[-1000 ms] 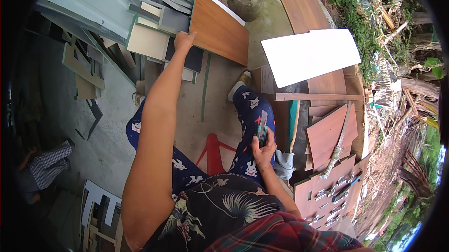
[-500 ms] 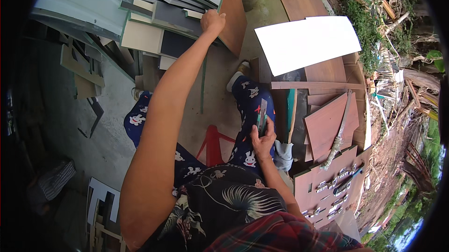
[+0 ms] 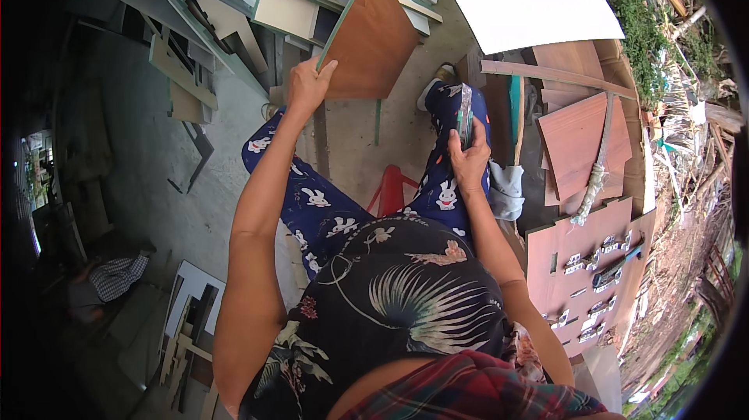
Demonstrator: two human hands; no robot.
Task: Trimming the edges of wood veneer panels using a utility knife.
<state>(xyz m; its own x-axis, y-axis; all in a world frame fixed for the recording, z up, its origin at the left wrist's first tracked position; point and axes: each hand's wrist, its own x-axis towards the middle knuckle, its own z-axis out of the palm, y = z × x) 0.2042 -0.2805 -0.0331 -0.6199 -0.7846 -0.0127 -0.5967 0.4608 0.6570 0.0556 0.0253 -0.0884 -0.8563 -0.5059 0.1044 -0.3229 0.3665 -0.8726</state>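
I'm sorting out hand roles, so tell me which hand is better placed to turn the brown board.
Probably the left: the left hand grips the brown board near a corner, while the right hand holds a knife-like tool, so it seems less free.

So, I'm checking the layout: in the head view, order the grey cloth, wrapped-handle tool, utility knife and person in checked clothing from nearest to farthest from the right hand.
1. Utility knife: held in the right hand.
2. Grey cloth: just right of the hand.
3. Wrapped-handle tool: farther right, over the boards.
4. Person in checked clothing: far left.
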